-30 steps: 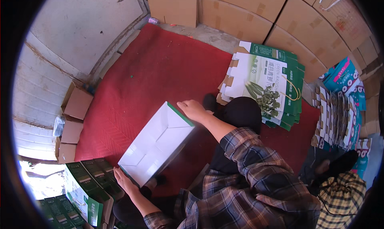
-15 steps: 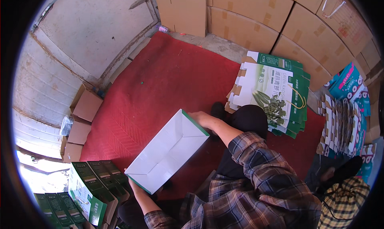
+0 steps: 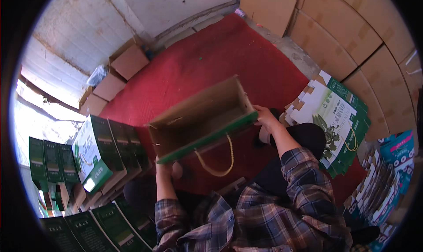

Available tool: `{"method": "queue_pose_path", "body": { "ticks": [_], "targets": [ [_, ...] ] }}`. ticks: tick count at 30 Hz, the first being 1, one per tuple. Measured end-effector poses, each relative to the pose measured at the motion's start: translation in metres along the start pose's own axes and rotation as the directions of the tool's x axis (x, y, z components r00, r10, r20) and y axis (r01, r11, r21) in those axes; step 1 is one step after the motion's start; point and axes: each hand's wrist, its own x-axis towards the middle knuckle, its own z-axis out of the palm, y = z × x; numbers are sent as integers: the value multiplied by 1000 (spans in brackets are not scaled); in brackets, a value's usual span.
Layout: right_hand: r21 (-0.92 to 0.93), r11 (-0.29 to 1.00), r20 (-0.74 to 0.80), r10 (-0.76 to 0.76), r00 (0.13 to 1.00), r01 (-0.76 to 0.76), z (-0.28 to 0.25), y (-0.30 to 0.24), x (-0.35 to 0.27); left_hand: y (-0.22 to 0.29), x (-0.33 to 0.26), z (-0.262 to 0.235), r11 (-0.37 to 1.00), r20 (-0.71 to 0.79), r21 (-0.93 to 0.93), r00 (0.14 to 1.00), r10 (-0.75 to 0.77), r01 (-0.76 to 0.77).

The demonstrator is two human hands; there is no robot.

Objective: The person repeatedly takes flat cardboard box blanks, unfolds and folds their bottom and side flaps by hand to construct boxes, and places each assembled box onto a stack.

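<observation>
An open cardboard gift box point(image 3: 198, 115), brown inside with a green edge, is held tilted in front of me over the red mat. Its hollow side faces up towards me, and a yellow rope handle point(image 3: 231, 157) hangs from the near green edge. My left hand point(image 3: 164, 167) grips the lower left corner, most of its fingers hidden beneath the box. At the right end my right hand point(image 3: 264, 118) is closed on the side, thumb near the green edge.
Flat green-and-white cartons point(image 3: 337, 115) lie stacked at the right, with blue-and-white cartons point(image 3: 392, 164) beyond. Several finished green boxes point(image 3: 101, 153) stand at the left. Large brown cartons point(image 3: 343, 27) line the back right; small open brown boxes point(image 3: 128, 60) sit by the white wall point(image 3: 75, 36).
The box has turned over from its white closed bottom to its open brown inside, and its rope handle now shows. My view has swung left.
</observation>
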Motion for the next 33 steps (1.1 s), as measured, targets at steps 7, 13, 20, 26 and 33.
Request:
{"method": "queue_pose_path", "body": {
  "ticks": [7, 13, 20, 26, 33],
  "targets": [
    [129, 987, 56, 86, 995, -92, 1, 16, 13, 19, -28, 76, 974, -150, 205, 987, -62, 93],
    [-91, 972, -47, 213, 976, -216, 0, 26, 19, 0, 0, 41, 927, -251, 362, 968, 1, 93],
    [87, 988, -2, -126, 992, 126, -5, 10, 31, 12, 12, 44, 893, 140, 394, 974, 178, -220],
    [123, 990, 215, 38, 976, -66, -7, 5, 33, 18, 15, 50, 953, 219, 303, 974, -52, -18],
    [94, 984, 293, 120, 949, -153, -6, -6, 28, 26, 13, 40, 878, 328, 476, 936, -130, -44]
  ]
}}
